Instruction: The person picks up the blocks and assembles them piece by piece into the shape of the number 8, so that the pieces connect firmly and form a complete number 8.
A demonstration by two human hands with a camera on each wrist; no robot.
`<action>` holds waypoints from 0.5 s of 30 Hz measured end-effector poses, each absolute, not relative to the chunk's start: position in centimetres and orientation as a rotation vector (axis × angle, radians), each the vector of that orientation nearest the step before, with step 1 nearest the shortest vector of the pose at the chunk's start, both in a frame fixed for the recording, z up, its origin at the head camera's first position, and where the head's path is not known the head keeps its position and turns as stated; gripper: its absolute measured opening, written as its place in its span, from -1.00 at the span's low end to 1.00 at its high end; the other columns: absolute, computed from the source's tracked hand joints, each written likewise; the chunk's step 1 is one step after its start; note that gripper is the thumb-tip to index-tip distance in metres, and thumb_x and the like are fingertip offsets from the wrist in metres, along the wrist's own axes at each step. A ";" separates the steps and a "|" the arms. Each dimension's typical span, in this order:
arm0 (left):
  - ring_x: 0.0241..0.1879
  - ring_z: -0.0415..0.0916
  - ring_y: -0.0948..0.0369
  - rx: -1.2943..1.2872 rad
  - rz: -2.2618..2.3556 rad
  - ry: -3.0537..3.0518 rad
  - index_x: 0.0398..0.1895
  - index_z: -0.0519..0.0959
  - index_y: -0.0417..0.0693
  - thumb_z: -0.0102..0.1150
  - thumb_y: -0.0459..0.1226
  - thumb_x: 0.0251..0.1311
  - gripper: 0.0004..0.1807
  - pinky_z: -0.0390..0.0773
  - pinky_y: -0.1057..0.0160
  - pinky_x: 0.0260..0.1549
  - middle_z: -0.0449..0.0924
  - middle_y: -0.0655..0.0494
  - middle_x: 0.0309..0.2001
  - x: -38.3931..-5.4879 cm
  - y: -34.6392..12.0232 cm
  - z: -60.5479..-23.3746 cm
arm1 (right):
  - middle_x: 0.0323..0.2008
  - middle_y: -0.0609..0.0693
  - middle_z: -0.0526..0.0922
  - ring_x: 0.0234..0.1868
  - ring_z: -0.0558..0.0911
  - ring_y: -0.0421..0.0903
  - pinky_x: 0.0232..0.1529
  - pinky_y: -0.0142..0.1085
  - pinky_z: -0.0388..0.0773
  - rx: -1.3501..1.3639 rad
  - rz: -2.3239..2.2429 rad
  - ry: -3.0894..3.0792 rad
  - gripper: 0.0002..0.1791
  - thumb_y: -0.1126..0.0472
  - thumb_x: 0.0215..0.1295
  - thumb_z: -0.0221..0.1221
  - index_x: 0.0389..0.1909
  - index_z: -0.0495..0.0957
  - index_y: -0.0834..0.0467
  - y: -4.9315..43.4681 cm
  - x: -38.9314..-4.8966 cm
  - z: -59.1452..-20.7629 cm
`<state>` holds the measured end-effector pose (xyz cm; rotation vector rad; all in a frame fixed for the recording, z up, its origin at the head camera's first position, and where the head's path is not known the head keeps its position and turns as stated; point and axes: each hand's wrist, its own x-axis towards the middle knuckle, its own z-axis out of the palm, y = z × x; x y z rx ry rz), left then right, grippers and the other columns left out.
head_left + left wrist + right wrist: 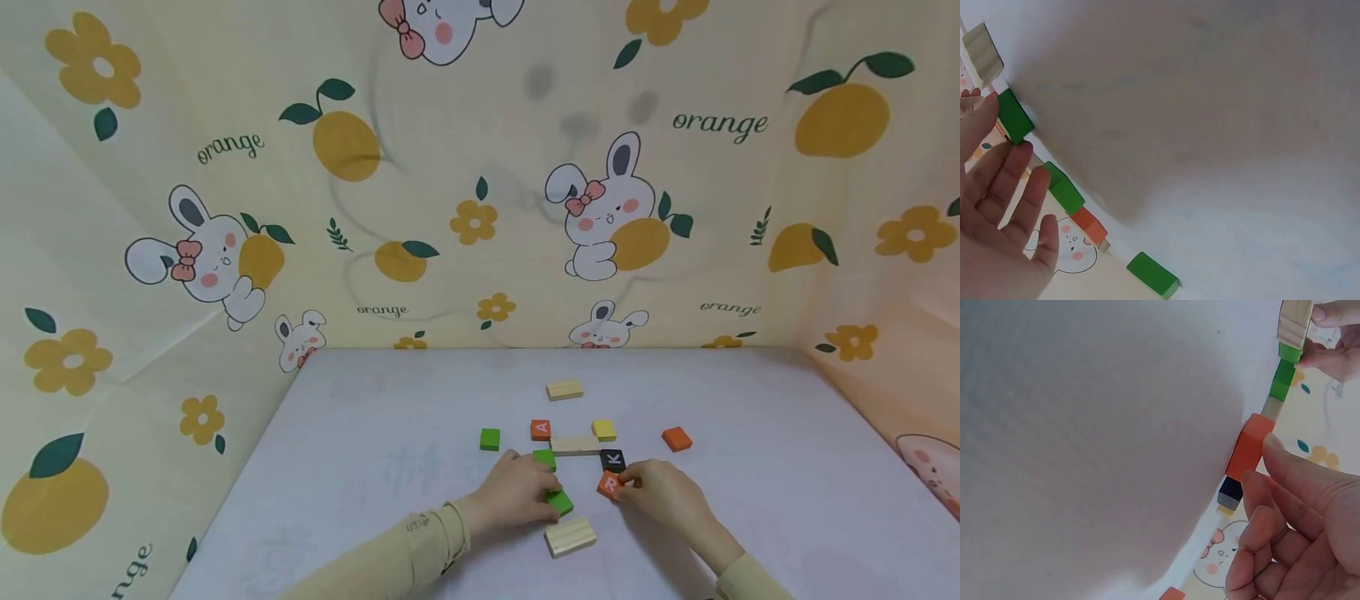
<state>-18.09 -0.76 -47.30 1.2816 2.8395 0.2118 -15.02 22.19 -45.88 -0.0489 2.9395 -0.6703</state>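
Observation:
My left hand (517,490) pinches a green block (559,503) between thumb and fingertips; the left wrist view shows this green block (1015,117) low on the table. With thumb and index finger, my right hand (669,497) pinches an orange letter block (609,486), seen from its side as an orange block (1250,447) in the right wrist view. Just behind it lies a black block (612,461) marked K. Another green block (544,459) lies beyond the left fingers. A flat wooden plank (575,447) lies behind the hands, between these two blocks.
Nearest me is a wooden block (570,537). Behind the plank sit an orange block marked A (541,430) and a yellow block (603,430). Farther out lie a green block (490,439), an orange block (677,439) and a wooden block (565,390). A printed cloth backs the table.

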 end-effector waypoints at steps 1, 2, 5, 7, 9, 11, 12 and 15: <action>-0.35 0.38 0.47 1.272 0.216 2.853 -0.20 0.65 0.31 0.28 0.12 -0.05 -0.67 0.20 0.41 -0.29 0.61 0.46 -0.28 -18.1 -0.8 -47.3 | -0.55 -0.12 0.55 -0.54 0.38 -0.18 -0.54 -0.32 0.25 -0.050 -0.669 2.941 -0.81 0.14 0.01 0.32 -0.32 0.69 0.10 22.2 -15.0 -45.8; -0.35 0.38 0.47 1.261 0.220 2.866 -0.21 0.65 0.31 0.29 0.11 -0.05 -0.68 0.19 0.41 -0.31 0.62 0.46 -0.28 -18.0 -0.8 -47.2 | -0.56 -0.11 0.54 -0.54 0.38 -0.17 -0.54 -0.31 0.24 -0.051 -0.666 2.943 -0.80 0.14 0.01 0.32 -0.32 0.69 0.10 22.2 -15.0 -45.8; -0.35 0.37 0.44 1.244 0.226 2.886 -0.20 0.66 0.30 0.30 0.10 -0.05 -0.68 0.17 0.41 -0.33 0.61 0.44 -0.27 -18.0 -0.8 -47.2 | -0.55 -0.11 0.56 -0.53 0.38 -0.17 -0.54 -0.32 0.24 -0.050 -0.651 2.940 -0.78 0.13 0.02 0.32 -0.29 0.69 0.11 22.2 -15.0 -45.7; -0.34 0.36 0.44 1.240 0.217 2.895 -0.19 0.66 0.31 0.30 0.10 -0.05 -0.67 0.17 0.41 -0.34 0.60 0.44 -0.27 -18.0 -0.8 -47.2 | -0.53 -0.10 0.57 -0.52 0.39 -0.17 -0.53 -0.32 0.26 -0.043 -0.644 2.933 -0.77 0.13 0.02 0.31 -0.27 0.69 0.12 22.2 -15.0 -45.7; -0.36 0.34 0.43 1.239 0.205 2.902 -0.19 0.66 0.30 0.29 0.10 -0.03 -0.68 0.17 0.41 -0.34 0.58 0.43 -0.30 -18.0 -0.8 -47.3 | -0.50 -0.09 0.60 -0.51 0.41 -0.17 -0.52 -0.32 0.28 -0.041 -0.637 2.930 -0.76 0.13 0.03 0.31 -0.26 0.69 0.12 22.2 -15.0 -45.7; -0.37 0.32 0.43 1.240 0.190 2.913 -0.19 0.66 0.30 0.28 0.10 -0.02 -0.69 0.17 0.41 -0.34 0.56 0.42 -0.33 -18.0 -0.7 -47.4 | -0.49 -0.08 0.60 -0.51 0.41 -0.17 -0.52 -0.31 0.29 -0.043 -0.637 2.930 -0.77 0.13 0.03 0.30 -0.27 0.69 0.11 22.2 -15.0 -45.7; -0.38 0.31 0.43 1.242 0.180 2.918 -0.20 0.66 0.30 0.27 0.10 -0.01 -0.70 0.17 0.41 -0.34 0.55 0.42 -0.35 -18.0 -0.7 -47.4 | -0.49 -0.08 0.60 -0.51 0.41 -0.17 -0.52 -0.31 0.29 -0.045 -0.639 2.931 -0.78 0.13 0.03 0.30 -0.27 0.69 0.10 22.2 -15.0 -45.7; -0.39 0.32 0.41 1.251 0.136 2.934 -0.20 0.65 0.30 0.25 0.10 0.01 -0.71 0.18 0.40 -0.35 0.56 0.42 -0.35 -18.1 -0.6 -47.5 | -0.50 -0.09 0.59 -0.51 0.41 -0.17 -0.52 -0.31 0.28 -0.055 -0.643 2.936 -0.80 0.13 0.04 0.30 -0.29 0.69 0.09 22.3 -15.0 -45.7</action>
